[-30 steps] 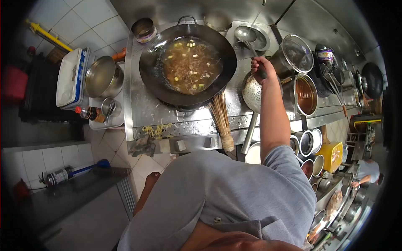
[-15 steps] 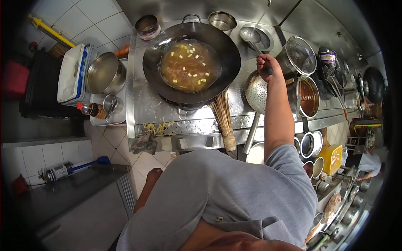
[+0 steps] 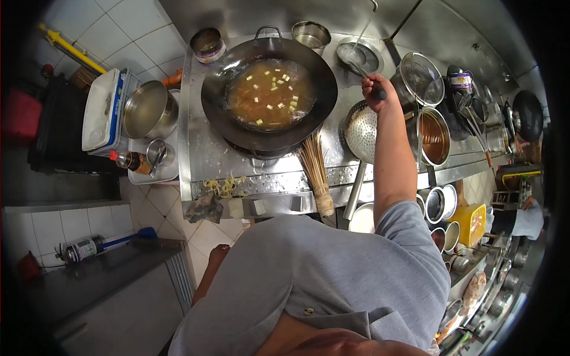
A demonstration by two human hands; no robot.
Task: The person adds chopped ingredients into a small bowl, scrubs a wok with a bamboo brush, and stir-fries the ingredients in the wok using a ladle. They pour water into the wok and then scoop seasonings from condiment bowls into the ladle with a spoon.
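My right hand (image 3: 380, 94) is closed around the dark handle of a ladle (image 3: 351, 56). The ladle's bowl lies under a thin stream of water from the tap (image 3: 373, 6), over a round metal bowl (image 3: 373, 58) in the counter. Left of it, a large black wok (image 3: 320, 77) holds brown broth (image 3: 267, 95) with pale cubes floating in it. My left hand (image 3: 219, 254) hangs low beside my body, far from the stove; its fingers are mostly hidden. Under my right forearm is a perforated strainer (image 3: 361, 133) with a long handle.
A bamboo brush (image 3: 316, 175) leans at the stove's front edge, near yellowish scraps (image 3: 224, 186). To the right stand a mesh sieve (image 3: 423, 77) and a pot of brown sauce (image 3: 434, 139). A steel pot (image 3: 148, 110) and a sauce bottle (image 3: 133, 160) are at left. Another person (image 3: 525, 219) stands far right.
My right hand and the ladle have shifted slightly, with the bowl still by the water stream. The cubes have drifted in the broth. The person far right has changed posture.
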